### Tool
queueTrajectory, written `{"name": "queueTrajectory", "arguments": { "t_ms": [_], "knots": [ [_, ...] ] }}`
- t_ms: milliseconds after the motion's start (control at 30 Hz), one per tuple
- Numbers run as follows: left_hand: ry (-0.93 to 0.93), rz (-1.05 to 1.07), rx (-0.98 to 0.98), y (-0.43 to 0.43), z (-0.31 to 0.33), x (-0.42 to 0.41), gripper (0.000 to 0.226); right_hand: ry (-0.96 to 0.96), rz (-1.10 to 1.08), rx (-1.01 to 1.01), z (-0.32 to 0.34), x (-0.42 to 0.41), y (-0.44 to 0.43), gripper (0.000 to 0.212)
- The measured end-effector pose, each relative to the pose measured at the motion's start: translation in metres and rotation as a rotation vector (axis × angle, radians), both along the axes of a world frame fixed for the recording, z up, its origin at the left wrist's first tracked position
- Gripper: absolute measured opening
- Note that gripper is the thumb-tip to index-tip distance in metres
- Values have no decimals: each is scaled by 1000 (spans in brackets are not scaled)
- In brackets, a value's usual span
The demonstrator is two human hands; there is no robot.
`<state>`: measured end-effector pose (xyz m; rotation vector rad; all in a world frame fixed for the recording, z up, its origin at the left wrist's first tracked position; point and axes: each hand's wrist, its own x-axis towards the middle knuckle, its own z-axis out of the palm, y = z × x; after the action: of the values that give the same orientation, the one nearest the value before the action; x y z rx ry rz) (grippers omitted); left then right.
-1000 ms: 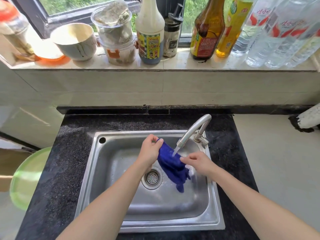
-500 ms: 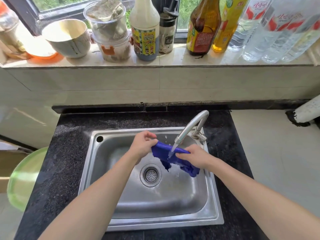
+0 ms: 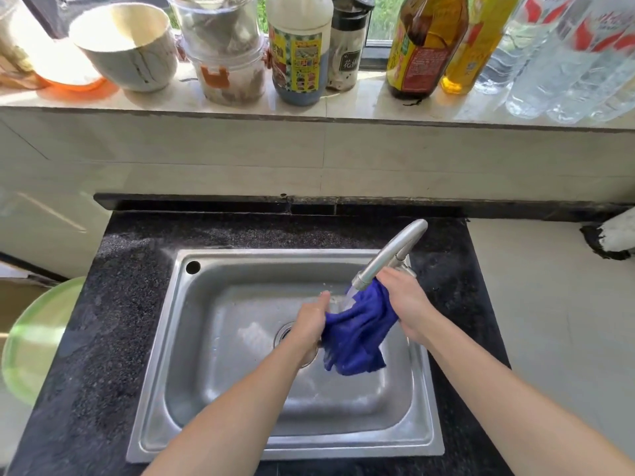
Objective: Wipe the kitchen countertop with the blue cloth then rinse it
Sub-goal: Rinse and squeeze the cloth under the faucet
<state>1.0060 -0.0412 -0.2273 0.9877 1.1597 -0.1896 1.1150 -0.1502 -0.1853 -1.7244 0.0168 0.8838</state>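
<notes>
Checker: Progress, head view?
Annotator: Rinse stage: blue cloth point(image 3: 357, 334) under running faucet point(image 3: 388, 255), over sink point(image 3: 223, 321). The left hand point(image 3: 309, 324) and right hand point(image 3: 405, 304) both clench it. Wiping of countertop point(image 3: 113, 338) judged done; wringing probably left.

Sink zone: 1 steel sink point(image 3: 240, 256), 1 faucet point(image 3: 388, 255), 1 drain point(image 3: 283, 333), 1 overflow hole point(image 3: 193, 266), 1 blue cloth point(image 3: 357, 334). Hands: 2 — left hand point(image 3: 309, 324), right hand point(image 3: 407, 304).

Sill: 1 bowl point(image 3: 127, 49), 1 orange dish point(image 3: 68, 82), 2 clear tubs point(image 3: 220, 25) stacked, 1 white bottle point(image 3: 299, 53), 1 dark-lidded jar point(image 3: 347, 53), 1 brown bottle point(image 3: 426, 46), 1 yellow oil bottle point(image 3: 474, 46).

Clear water bottles point(image 3: 556, 63) — at least 3, with the full count cut off at the frame edge.

Far left: 1 green disc point(image 3: 37, 338).
</notes>
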Motion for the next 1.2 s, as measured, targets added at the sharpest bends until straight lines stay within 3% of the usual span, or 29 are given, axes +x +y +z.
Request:
{"name": "queueTrajectory", "arguments": {
  "t_ms": [67,133,200,367,500,667,800,867,1000,1067,1133,1200],
  "knots": [
    [-30,281,-122,14,-4,1,31,40,49,-71,-8,-9,5,28],
    [-33,340,-261,21,-6,3,42,111,100,-79,-18,-32,10,28],
    [-37,340,-341,16,-8,5,33,117,124,-82,-27,-59,19,33],
    [-97,425,-387,-13,-19,16,20,-305,-52,-376,-86,-36,30,32],
    [-72,589,-333,-6,-47,22,18,-352,85,-262,-108,-69,35,51],
    [-140,473,-406,-18,-63,21,26,-311,-113,-241,-130,-30,42,30],
    [-82,550,-360,8,-75,19,22,-402,131,-195,-137,-74,44,42],
    [-136,432,-350,3,-66,12,21,-422,68,-231,-146,-54,38,36],
    [-137,89,-16,1,-68,-2,35,-411,67,-284,-144,3,36,41],
    [-75,-13,141,14,-70,-3,37,-271,143,-120,-128,4,40,40],
    [-68,-58,118,28,-67,-1,34,-152,319,-11,-113,6,33,58],
    [-136,-37,74,41,-64,2,29,-107,595,-80,-108,15,13,48]
  ]
}}
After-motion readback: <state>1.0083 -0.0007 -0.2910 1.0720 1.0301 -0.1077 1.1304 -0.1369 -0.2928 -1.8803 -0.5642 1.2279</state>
